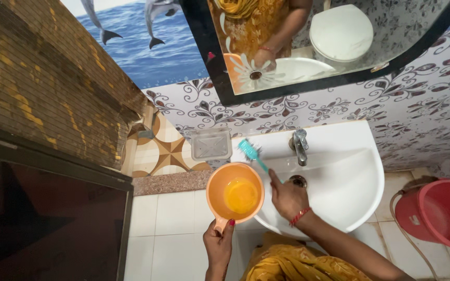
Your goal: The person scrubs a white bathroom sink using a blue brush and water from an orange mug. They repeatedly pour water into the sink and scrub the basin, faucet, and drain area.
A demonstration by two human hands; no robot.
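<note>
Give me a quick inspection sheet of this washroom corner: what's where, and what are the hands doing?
Surface: white wash basin on a patterned tile wall, with a metal tap at its back.
Job's things: orange mug, with yellow showing inside, held beside the basin; teal brush held with its bristle end near the basin's back rim.
Clutter: clear soap dish on the wall, red bucket on the floor.
Hands: left hand grips the mug's handle; right hand grips the brush handle.
Cables: nothing seen.
Surroundings: mirror above, brick-pattern wall and dark door at left.
</note>
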